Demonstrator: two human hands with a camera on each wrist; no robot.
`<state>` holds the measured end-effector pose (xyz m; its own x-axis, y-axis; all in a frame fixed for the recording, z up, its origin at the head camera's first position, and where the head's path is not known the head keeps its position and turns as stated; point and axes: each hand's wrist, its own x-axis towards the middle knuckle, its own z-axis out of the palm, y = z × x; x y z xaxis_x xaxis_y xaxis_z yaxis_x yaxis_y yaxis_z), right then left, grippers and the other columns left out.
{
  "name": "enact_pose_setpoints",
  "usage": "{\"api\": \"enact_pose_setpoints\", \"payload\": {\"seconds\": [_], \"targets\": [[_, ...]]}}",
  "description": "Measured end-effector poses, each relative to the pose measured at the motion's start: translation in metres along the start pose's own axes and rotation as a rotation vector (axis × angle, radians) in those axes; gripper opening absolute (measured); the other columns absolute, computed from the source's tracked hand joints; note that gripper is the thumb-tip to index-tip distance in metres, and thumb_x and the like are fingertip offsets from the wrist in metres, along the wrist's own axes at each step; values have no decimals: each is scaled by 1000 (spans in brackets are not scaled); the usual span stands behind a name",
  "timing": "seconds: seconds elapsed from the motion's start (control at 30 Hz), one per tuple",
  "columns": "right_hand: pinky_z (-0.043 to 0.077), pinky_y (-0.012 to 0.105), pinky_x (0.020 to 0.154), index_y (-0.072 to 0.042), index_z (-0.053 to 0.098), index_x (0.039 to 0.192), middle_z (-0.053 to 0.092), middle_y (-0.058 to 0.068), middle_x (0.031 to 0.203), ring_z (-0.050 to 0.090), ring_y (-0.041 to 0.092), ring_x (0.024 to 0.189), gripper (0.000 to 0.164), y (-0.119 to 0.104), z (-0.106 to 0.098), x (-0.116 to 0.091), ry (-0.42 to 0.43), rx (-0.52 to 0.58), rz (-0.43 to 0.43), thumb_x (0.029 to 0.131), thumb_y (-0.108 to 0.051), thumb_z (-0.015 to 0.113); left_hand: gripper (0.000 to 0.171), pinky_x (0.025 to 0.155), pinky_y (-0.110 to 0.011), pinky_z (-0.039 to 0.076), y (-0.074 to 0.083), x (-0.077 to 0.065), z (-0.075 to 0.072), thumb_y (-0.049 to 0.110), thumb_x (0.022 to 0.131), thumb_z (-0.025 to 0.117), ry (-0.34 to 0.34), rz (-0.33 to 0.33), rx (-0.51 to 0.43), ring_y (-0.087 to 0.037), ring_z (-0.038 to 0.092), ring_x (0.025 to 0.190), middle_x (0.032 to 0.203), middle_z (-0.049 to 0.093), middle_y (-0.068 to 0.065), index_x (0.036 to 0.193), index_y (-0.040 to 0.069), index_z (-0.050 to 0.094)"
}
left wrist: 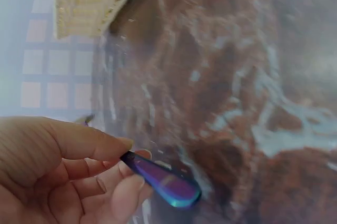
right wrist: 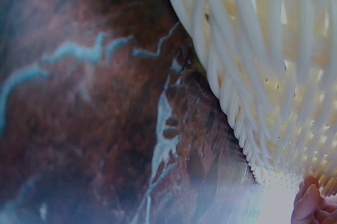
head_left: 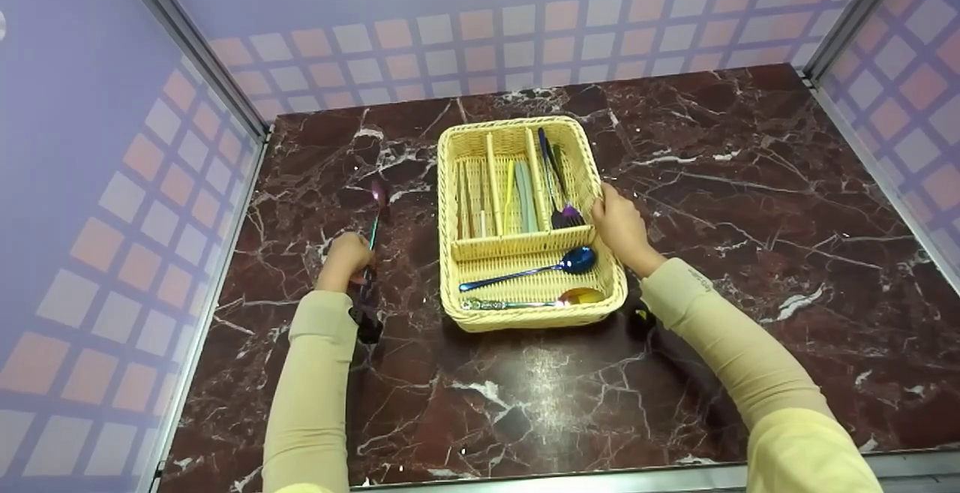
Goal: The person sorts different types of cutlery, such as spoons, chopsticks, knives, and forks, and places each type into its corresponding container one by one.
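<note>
My left hand (head_left: 349, 259) pinches the handle of an iridescent spoon (head_left: 374, 224) left of the basket. Its purple bowl points away from me, and in the left wrist view the wide handle end (left wrist: 168, 184) sticks out past thumb and fingers. My right hand (head_left: 621, 224) grips the right rim of a pale yellow woven cutlery basket (head_left: 444, 200), thumb over the edge. Only a few of its fingers (right wrist: 308, 203) show in the right wrist view. Inside the front compartment lie a blue spoon (head_left: 517, 275) and a spoon with a gold bowl (head_left: 581, 296).
Behind the basket's cross divider (head_left: 525, 242), chopsticks (head_left: 466, 200) fill the left slot, yellow and grey-green utensils (head_left: 523, 196) the middle one, and dark forks (head_left: 568, 215) the right. The dark red marbled table (head_left: 750, 238) is enclosed by tile-patterned panels (head_left: 517, 50) at back and sides.
</note>
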<state>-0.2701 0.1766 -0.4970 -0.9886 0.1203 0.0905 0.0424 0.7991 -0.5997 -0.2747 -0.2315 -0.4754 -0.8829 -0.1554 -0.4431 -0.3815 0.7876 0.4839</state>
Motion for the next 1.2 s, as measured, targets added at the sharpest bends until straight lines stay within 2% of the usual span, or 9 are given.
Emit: {"api": "enact_pose_setpoints", "payload": {"seconds": [0.13,0.27,0.4,0.5,0.6,0.77,0.87,1.07,1.2], "targets": [[44,57,77,-1,43,132,59,25,112,57,45,96,44,0,0,1,-2,3,0,94,-22,37,7,47,-22,51,8,-4,-7,-8,81,49,-43,34,-159,-9,53,44,85,46,-13,85,-3,50],[44,57,77,-1,43,132,59,25,112,57,45,96,43,1,0,1,-5,5,1,95,-21,37,26,48,-19,50,22,-14,-11,-7,83,50,-63,84,-305,-8,55,49,94,49,-15,108,-10,50],[44,57,76,-2,44,132,59,25,111,57,45,95,43,0,0,0,-4,13,1,94,-21,37,22,46,-19,48,43,-30,-13,3,88,51,-23,186,-407,-9,56,51,85,53,-10,107,-8,52],[44,57,76,-3,44,132,59,25,110,57,45,95,43,0,-1,0,-4,15,5,94,-22,37,20,45,-21,49,60,-43,-13,11,91,53,4,291,-408,-9,57,50,76,54,-8,101,-5,56],[44,57,76,-3,44,132,59,25,111,57,45,95,43,1,0,0,-4,15,7,94,-22,37,21,47,-23,49,80,-54,-10,16,90,56,-7,403,-324,-9,55,50,70,55,-5,98,-3,60],[44,58,76,-3,44,132,59,25,112,58,45,95,44,1,0,0,6,16,0,93,-22,37,18,51,-21,42,116,-69,-1,19,87,61,-38,605,-30,-8,46,51,66,54,0,87,2,66],[44,57,77,-2,44,131,59,26,112,57,45,96,43,1,0,0,10,22,-5,93,-21,38,17,56,-22,39,137,-76,7,19,85,63,-91,678,122,-9,44,56,68,55,1,83,3,67],[44,57,78,2,44,130,59,29,108,57,46,96,42,0,-1,-2,21,26,-33,94,-18,39,14,54,-25,44,167,-78,34,16,85,64,-288,629,302,-11,47,56,71,58,-4,82,3,68],[44,57,77,-1,44,132,59,27,109,57,46,95,43,1,0,0,15,20,-17,93,-20,37,23,47,-24,40,175,-73,55,14,85,64,-373,579,356,-11,40,47,57,46,-1,64,9,56]]}}
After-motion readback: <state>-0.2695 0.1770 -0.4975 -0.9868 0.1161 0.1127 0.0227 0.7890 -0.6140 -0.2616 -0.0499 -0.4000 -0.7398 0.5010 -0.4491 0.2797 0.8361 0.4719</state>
